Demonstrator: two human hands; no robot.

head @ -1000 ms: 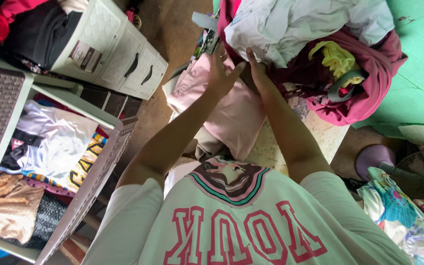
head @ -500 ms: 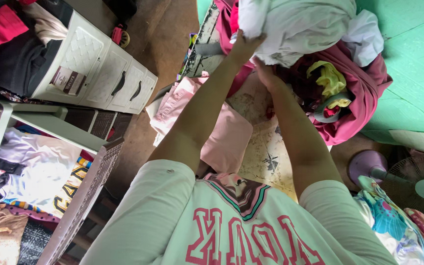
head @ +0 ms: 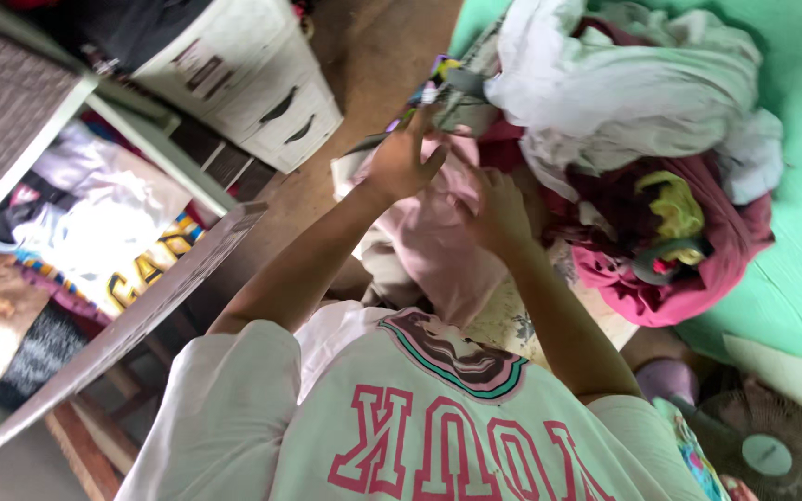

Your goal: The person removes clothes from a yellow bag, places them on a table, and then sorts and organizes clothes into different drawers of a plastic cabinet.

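Left hand [head: 401, 160] at frame centre-top, fingers spread apart, palm on pink garment [head: 433, 237]. Right hand [head: 498, 211] just right of it, fingers curled onto same pink cloth; whether grip is pinched shut, cannot tell. Pink garment lies mid-frame, below clothes pile [head: 633, 139] of white, maroon and yellow pieces at upper right. Open drawer [head: 155, 301] with folded clothes at left; white drawer unit [head: 252, 83] at upper left; fan [head: 763, 450] at lower right.

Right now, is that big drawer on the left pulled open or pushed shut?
Open. The drawer is pulled out from its frame, and folded clothes lie uncovered inside, visible from above.
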